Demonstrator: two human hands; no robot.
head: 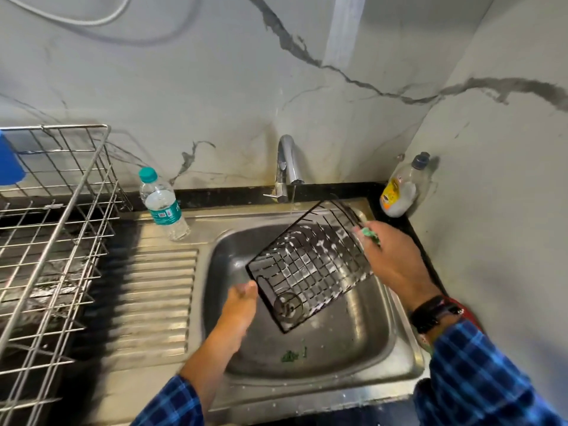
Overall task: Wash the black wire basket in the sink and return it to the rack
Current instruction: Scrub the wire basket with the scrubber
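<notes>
Sink (402,348): steel basin holding a few green scraps (290,355) on its floor. A thin stream runs from the tap (289,167) into the far side.

Rack (61,210): silver wire, standing left of the sink. A blue item (9,161) sits in its upper tier, cut off by the frame edge.

Bottle (163,204): clear with a teal cap, upright on the sink's back ledge. Its fill level cannot be judged.

Soap bottle (399,189): standing in the back right corner, with pale liquid in its lower part.

Basket (307,265): black wire, held tilted above the basin and clear of its floor, with white suds across the grid.

Left hand (242,295): grips the basket's lower left edge, thumb on the rim. This area is blurred.

Right hand (396,259): fingers curled round a green sponge (370,235), which is pressed to the basket's upper right edge. The basket thus spans the gap between both hands.
</notes>
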